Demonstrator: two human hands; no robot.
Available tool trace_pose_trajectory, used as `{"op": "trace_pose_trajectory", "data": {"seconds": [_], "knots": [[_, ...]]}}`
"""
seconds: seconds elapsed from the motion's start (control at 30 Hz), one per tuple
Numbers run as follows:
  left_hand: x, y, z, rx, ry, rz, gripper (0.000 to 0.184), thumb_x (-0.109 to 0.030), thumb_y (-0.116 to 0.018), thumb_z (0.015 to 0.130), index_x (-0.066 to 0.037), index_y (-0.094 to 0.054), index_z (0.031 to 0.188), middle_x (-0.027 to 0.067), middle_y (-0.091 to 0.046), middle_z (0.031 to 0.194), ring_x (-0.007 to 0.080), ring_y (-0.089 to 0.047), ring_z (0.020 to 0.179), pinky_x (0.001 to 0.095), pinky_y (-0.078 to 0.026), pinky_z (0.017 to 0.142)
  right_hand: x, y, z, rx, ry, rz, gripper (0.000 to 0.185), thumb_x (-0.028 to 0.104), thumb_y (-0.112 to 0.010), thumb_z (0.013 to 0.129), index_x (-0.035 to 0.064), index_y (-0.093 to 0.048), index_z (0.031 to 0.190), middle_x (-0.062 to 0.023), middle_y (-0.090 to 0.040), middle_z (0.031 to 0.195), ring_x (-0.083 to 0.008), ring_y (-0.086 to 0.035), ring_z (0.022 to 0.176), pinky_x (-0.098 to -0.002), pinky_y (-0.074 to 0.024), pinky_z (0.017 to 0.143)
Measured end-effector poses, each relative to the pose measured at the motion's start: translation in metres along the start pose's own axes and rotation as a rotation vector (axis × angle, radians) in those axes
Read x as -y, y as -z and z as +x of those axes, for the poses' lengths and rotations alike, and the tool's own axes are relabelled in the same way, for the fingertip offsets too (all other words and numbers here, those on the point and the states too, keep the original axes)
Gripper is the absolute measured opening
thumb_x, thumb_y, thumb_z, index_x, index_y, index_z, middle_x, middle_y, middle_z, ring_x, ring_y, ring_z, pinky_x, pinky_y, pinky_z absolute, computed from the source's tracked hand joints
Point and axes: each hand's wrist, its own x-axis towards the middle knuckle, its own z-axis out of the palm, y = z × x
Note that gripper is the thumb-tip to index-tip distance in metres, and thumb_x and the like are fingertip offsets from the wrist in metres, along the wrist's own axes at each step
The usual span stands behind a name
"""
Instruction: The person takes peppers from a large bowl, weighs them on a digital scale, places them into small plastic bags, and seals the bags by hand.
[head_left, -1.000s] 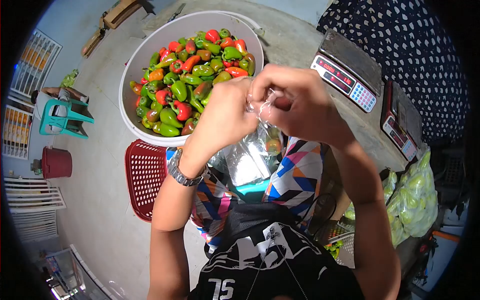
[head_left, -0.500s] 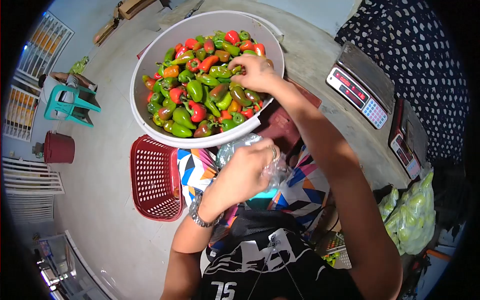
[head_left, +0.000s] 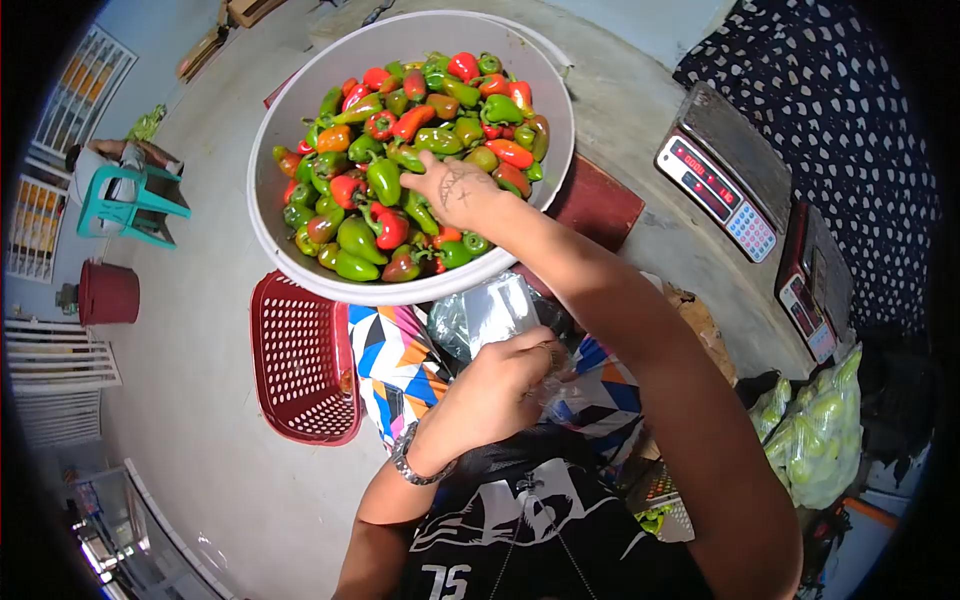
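l. hand (head_left: 502, 385) curled tight w/ clear plastic (head_left: 562, 388) over lap (head_left: 397, 368); r. hand (head_left: 455, 190) half bent on peppers (head_left: 383, 181) in big tub (head_left: 300, 95); can't tell if it grips one; red basket (head_left: 303, 345) near tub

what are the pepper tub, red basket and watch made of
Tub: likely plastic, matte, judging by its smooth pale wall and thick rim. Basket: probably plastic, slightly glossy, with regular holes. Watch: apparently metal, shiny, with a linked band.
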Motion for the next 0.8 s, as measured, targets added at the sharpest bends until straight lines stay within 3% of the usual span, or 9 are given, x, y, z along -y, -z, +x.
{"op": "trace_pose_trajectory", "data": {"seconds": [0.13,0.17,0.27,0.3,0.37,0.43,0.5,0.57,0.8], "knots": [[0.007,0.001,-0.001,-0.012,0.020,0.004,0.020,0.008,-0.074,0.076,0.004,-0.056,0.083,0.0134,-0.059,0.083,0.0355,-0.060,0.074,0.0364,-0.052,0.069,-0.027,0.009,-0.019,-0.156,0.039,0.325,0.050,0.015,-0.073,0.088,0.0117,-0.059,0.135,-0.0220,-0.054,0.140,-0.0410,-0.064,0.115,-0.0485,-0.0522,0.101],[0.009,0.001,-0.002,-0.021,0.027,0.003,0.021,0.008,-0.075,0.077,0.003,-0.055,0.083,0.0132,-0.059,0.082,0.0351,-0.060,0.073,0.0358,-0.052,0.069,-0.041,0.015,-0.028,-0.460,0.124,0.341,0.050,0.021,-0.078,0.087,0.0108,-0.060,0.133,-0.0182,-0.058,0.134,-0.0380,-0.063,0.114,-0.0463,-0.0509,0.103],[0.016,0.001,-0.004,-0.034,0.087,0.003,0.021,0.007,-0.075,0.078,0.002,-0.055,0.082,0.0131,-0.058,0.081,0.0349,-0.060,0.072,0.0349,-0.051,0.068,-0.103,0.084,-0.092,-0.842,-0.072,0.414,0.047,0.032,-0.078,0.088,0.0101,-0.063,0.127,-0.0164,-0.065,0.123,-0.0360,-0.063,0.116,-0.0480,-0.0516,0.100],[0.017,0.002,-0.005,-0.028,0.113,0.006,0.021,0.007,-0.075,0.078,0.002,-0.055,0.082,0.0131,-0.058,0.081,0.0349,-0.060,0.072,0.0347,-0.051,0.068,-0.136,0.106,-0.116,-0.948,-0.306,0.196,0.044,0.033,-0.077,0.089,0.0102,-0.065,0.125,-0.0166,-0.067,0.122,-0.0361,-0.064,0.115,-0.0467,-0.0523,0.098],[0.016,0.001,-0.003,-0.001,0.140,0.008,0.019,0.009,-0.072,0.077,0.002,-0.056,0.082,0.0128,-0.061,0.082,0.0348,-0.062,0.073,0.0347,-0.052,0.070,-0.247,0.142,-0.171,-0.976,-0.349,-0.185,0.048,0.035,-0.077,0.089,0.0118,-0.064,0.128,-0.0185,-0.070,0.118,-0.0383,-0.066,0.110,-0.0453,-0.0528,0.097],[0.021,0.000,-0.001,0.019,0.139,0.000,0.018,0.010,-0.070,0.076,0.002,-0.055,0.082,0.0125,-0.062,0.083,0.0348,-0.063,0.074,0.0347,-0.053,0.070,-0.343,0.148,-0.224,-0.706,-0.773,-0.296,0.053,0.031,-0.077,0.088,0.0119,-0.060,0.134,-0.0192,-0.069,0.121,-0.0408,-0.064,0.117,-0.0471,-0.0518,0.099],[0.023,-0.002,0.003,0.018,0.122,-0.013,0.019,0.011,-0.070,0.076,0.002,-0.054,0.080,0.0123,-0.063,0.084,0.0346,-0.065,0.075,0.0348,-0.053,0.071,-0.400,0.136,-0.269,-0.493,-0.942,-0.420,0.057,0.028,-0.076,0.090,0.0156,-0.054,0.141,-0.0193,-0.065,0.130,-0.0430,-0.062,0.121,-0.0487,-0.0516,0.101],[0.029,-0.007,0.005,0.012,0.120,-0.041,0.020,0.011,-0.070,0.075,0.002,-0.053,0.080,0.0124,-0.063,0.084,0.0349,-0.065,0.076,0.0347,-0.053,0.072,-0.437,0.121,-0.295,-0.269,-1.044,-0.489,0.059,0.023,-0.071,0.093,0.0201,-0.048,0.147,-0.0176,-0.058,0.143,-0.0438,-0.058,0.128,-0.0501,-0.0511,0.103],[0.023,-0.002,0.018,0.017,0.166,0.009,0.023,0.010,-0.073,0.077,0.003,-0.052,0.080,0.0131,-0.061,0.083,0.0357,-0.064,0.076,0.0351,-0.053,0.071,-0.427,0.095,-0.261,-0.123,-1.066,-0.531,0.062,0.007,-0.063,0.090,0.0216,-0.047,0.149,-0.0131,-0.049,0.154,-0.0407,-0.047,0.141,-0.0482,-0.0455,0.114]]}}
